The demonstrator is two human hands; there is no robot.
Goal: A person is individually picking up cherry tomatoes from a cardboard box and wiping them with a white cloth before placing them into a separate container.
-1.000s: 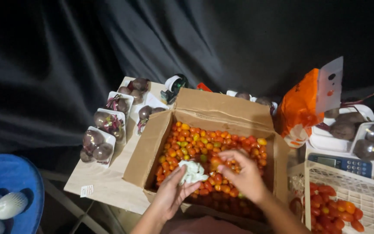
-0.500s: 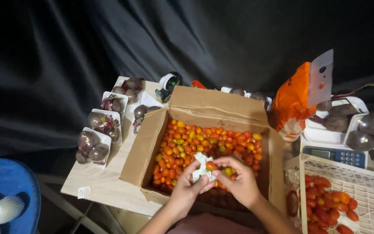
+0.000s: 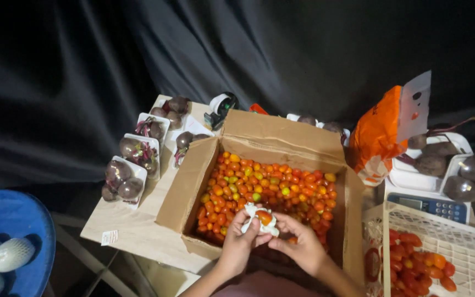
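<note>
An open cardboard box (image 3: 189, 187) full of small red, orange and green cherry tomatoes (image 3: 273, 190) sits on a pale wooden table. Over its near edge, my left hand (image 3: 238, 241) and my right hand (image 3: 300, 243) together hold a white cloth (image 3: 255, 220) wrapped around one red tomato (image 3: 264, 216). Both hands' fingers are closed on the cloth and tomato, which sit between them.
White trays of dark beetroots (image 3: 123, 177) line the table's left side, more beetroots (image 3: 471, 176) at right. An orange bag (image 3: 376, 137), a calculator (image 3: 430, 206), a white basket (image 3: 457, 237) of tomatoes and a blue tub (image 3: 20, 220) with netted fruit surround the box. Black curtain behind.
My right hand came off the tomato pile and joined the left hand at the cloth. A red tomato now sits in the cloth between both hands.
</note>
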